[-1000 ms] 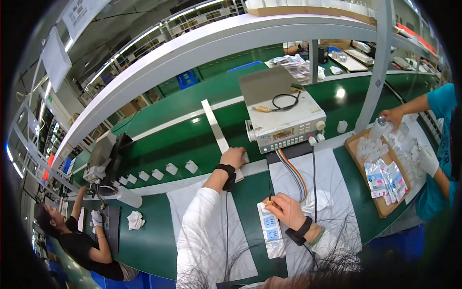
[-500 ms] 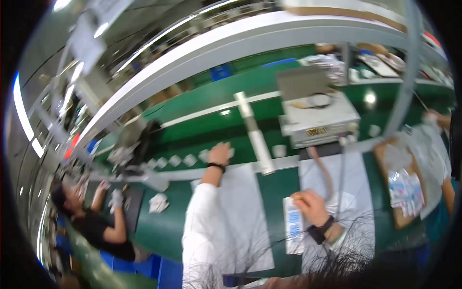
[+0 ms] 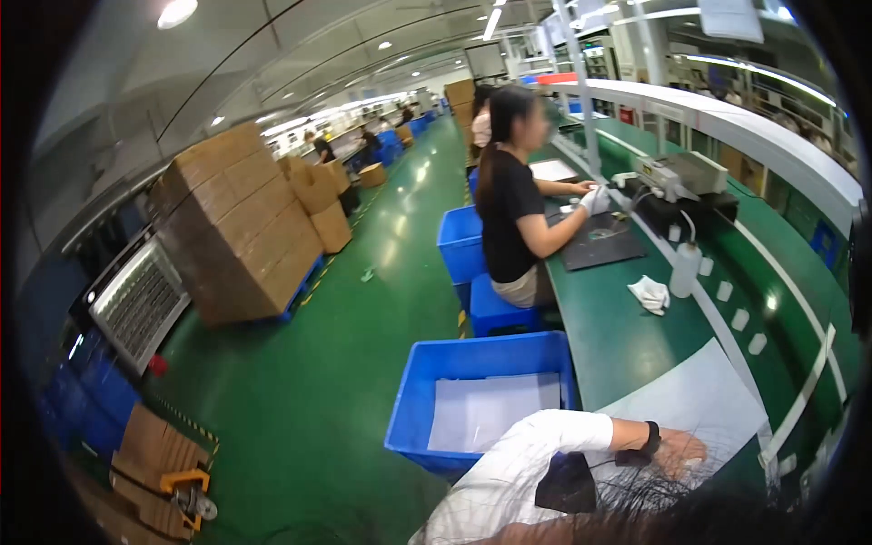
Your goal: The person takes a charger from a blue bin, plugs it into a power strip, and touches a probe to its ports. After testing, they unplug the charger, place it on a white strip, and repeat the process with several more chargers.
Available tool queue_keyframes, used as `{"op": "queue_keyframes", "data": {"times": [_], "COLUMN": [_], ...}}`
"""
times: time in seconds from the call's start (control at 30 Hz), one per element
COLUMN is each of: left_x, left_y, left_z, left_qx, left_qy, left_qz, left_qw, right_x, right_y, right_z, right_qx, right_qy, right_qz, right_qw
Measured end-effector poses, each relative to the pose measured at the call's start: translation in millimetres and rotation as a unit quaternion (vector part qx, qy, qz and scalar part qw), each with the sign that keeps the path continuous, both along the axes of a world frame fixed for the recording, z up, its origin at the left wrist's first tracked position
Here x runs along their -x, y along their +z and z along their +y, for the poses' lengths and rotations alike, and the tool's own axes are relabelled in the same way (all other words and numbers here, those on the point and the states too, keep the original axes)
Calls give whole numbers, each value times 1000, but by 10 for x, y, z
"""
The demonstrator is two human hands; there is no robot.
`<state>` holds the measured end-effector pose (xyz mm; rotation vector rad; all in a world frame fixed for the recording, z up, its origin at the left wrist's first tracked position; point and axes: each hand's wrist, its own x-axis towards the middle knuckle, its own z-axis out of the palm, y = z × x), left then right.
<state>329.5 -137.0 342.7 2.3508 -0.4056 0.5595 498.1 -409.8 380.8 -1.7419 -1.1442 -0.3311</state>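
Over the white sheet [image 3: 674,392], the left hand [image 3: 679,449] bends at a small white piece [image 3: 693,463], whether gripped I cannot tell, right hand unseen; a light pinch and eyes on the sheet would serve best.

there is one squeeze bottle [image 3: 685,270]; right of it sits a row of four white adapters [image 3: 740,319], left one crumpled cloth [image 3: 649,295], beyond it one dark mat [image 3: 603,245]
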Motion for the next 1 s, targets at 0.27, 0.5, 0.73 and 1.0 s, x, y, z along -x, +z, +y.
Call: {"op": "queue_keyframes", "data": {"times": [0.27,0.5,0.73,1.0], "left_x": [293,-235,-216,-296], "left_y": [576,901,785,930], "left_z": [418,-259,-866,-1234], "left_qx": [-42,134,315,109], "left_qy": [56,-133,-159,-153], "left_qz": [132,110,308,268], "left_qw": [989,976,884,945], "right_x": [192,393,376,397], "right_y": [308,67,162,390], "right_z": [-568,-478,-170,-294], "right_qx": [39,-21,8,-27], "right_qy": [-101,-56,-78,-76], "right_qz": [251,201,148,208], "right_qw": [962,978,986,975]}}
